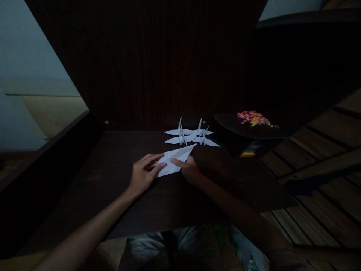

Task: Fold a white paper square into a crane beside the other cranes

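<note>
Between my two hands is a partly folded sheet of white origami paper [176,155], with one long point aimed up and to the right. My left hand [144,169] grips its left edge, thumb on top and fingers behind. On the lower right edge, my right hand [189,168] pinches the paper, its thumb lying across the front face; its other fingers are mostly hidden. Just beyond the paper, several finished white paper cranes [183,139] stand close together on the dark wooden desk [113,158].
A pile of small, colourful bits [255,118] lies on a dark rounded shelf [225,122] to the right. Below it is a small item with a yellow-orange stripe [248,154]. A tall dark panel [155,64] rises behind the desk, and a raised side board [50,158] borders the left.
</note>
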Available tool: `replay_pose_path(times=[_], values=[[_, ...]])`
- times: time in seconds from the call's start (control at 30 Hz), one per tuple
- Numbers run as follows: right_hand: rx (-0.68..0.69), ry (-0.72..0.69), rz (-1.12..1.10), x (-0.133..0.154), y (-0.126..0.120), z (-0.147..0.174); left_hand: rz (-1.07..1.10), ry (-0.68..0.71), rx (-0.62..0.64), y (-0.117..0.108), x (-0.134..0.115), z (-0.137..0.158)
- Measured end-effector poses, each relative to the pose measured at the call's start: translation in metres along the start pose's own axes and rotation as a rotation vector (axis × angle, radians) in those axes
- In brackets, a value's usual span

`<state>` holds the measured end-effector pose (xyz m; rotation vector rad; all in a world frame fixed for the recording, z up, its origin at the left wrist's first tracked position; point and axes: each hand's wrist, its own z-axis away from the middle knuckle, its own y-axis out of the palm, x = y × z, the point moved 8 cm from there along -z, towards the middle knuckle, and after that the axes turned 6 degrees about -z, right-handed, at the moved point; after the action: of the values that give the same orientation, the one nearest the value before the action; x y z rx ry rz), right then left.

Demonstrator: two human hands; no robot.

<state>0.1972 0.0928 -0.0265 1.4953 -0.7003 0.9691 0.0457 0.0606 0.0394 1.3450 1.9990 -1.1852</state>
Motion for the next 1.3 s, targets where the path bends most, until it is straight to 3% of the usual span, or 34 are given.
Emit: replay_pose_path(times=[0.17,0.4,0.6,0.83,1.07,1.3], values=[[-0.005,-0.007,-0.057,0.002,0.002,0.001,-0.047,0.106,-0.021,-0.002,-0.008,0.001],[-0.019,-0.024,-0.05,0.006,0.001,0.002,-0.058,0.139,-0.016,0.0,-0.007,0.003],[-0.052,-0.042,-0.019,0.007,-0.005,0.002,-0.074,0.072,0.019,0.002,-0.003,0.003],[-0.011,-0.082,0.021,0.018,0.002,0.004,-0.099,0.087,0.079,0.007,-0.003,0.004],[-0.127,-0.048,0.092,0.015,-0.011,0.002,-0.109,0.062,0.118,0.01,-0.003,0.004],[-0.1,-0.019,0.164,0.015,-0.007,0.005,-0.102,-0.02,0.177,0.017,0.004,0.006]])
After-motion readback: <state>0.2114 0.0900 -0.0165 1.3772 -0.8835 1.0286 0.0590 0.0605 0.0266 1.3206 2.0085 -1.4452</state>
